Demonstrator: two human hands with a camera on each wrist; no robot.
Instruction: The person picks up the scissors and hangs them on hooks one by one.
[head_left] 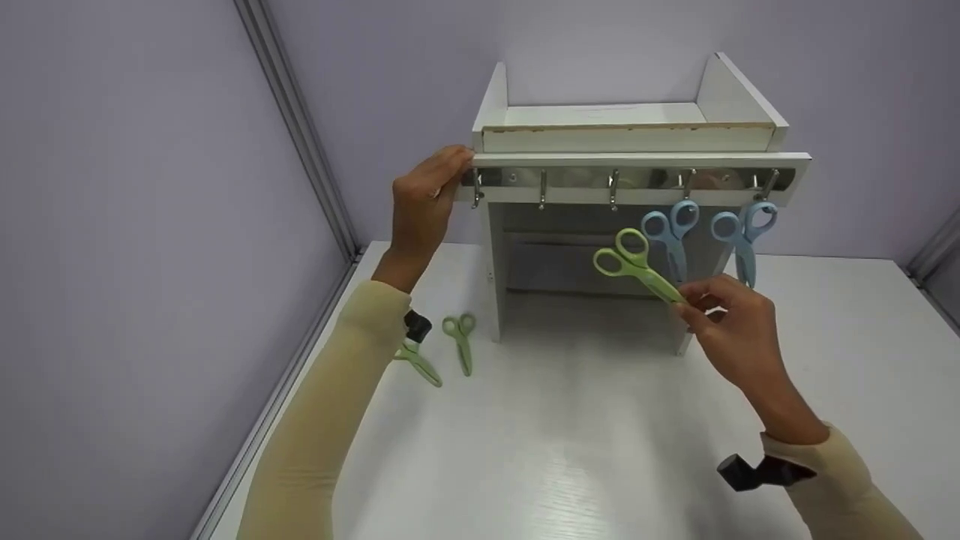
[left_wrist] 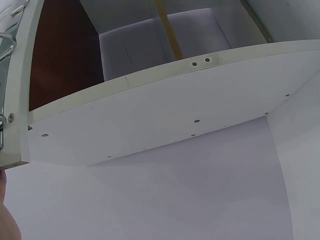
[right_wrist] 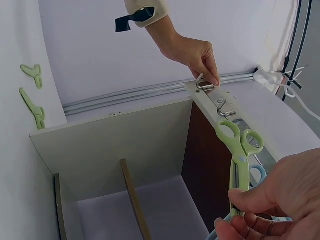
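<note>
Nearest us, on the right, our right hand (head_left: pixel 731 330) pinches the green scissors (head_left: pixel 637 268) by the blade end between thumb and fingertips, with the loop handles pointing up and away, held in the air in front of the shelf unit (head_left: pixel 630 135) and just below its row of hooks (head_left: pixel 615 187). From the right wrist view the same scissors (right_wrist: pixel 239 155) stand nearly upright above the curled fingers (right_wrist: pixel 260 210).

On the white table (head_left: pixel 570 435) to the left lie two more green pairs (head_left: pixel 460 341), close together beside our left forearm (one partly hidden behind the sleeve).

Farther back, our left hand (head_left: pixel 424 199) grips the left end of the hook rail, fingers curled over its top edge next to the first hook (head_left: pixel 476 191). Two blue pairs (head_left: pixel 670 229) hang from the hooks on the right, the nearer one just behind the green scissors, the other (head_left: pixel 744 229) at the far right end.
</note>
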